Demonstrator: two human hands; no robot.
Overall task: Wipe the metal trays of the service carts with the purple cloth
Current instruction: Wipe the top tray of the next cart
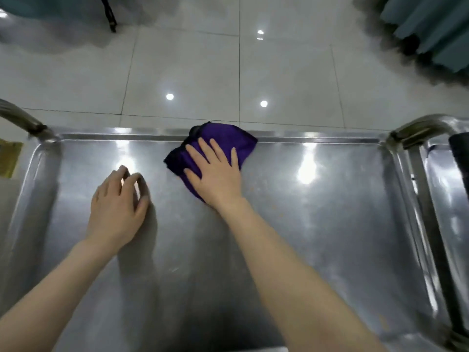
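A large shiny metal tray [317, 224] of a service cart fills the lower part of the view. The crumpled purple cloth [236, 141] lies against the tray's far rim, near the middle. My right hand [215, 174] presses flat on the cloth with fingers spread, covering its near half. My left hand [119, 201] rests on the bare tray to the left of the cloth, fingers slightly curled, holding nothing.
Curved metal cart handles rise at the far left corner [22, 118] and the far right corner [421, 125]. A second metal tray [446, 199] adjoins on the right. Glossy white floor tiles [228, 72] lie beyond, with teal fabric [431, 29] at the top right.
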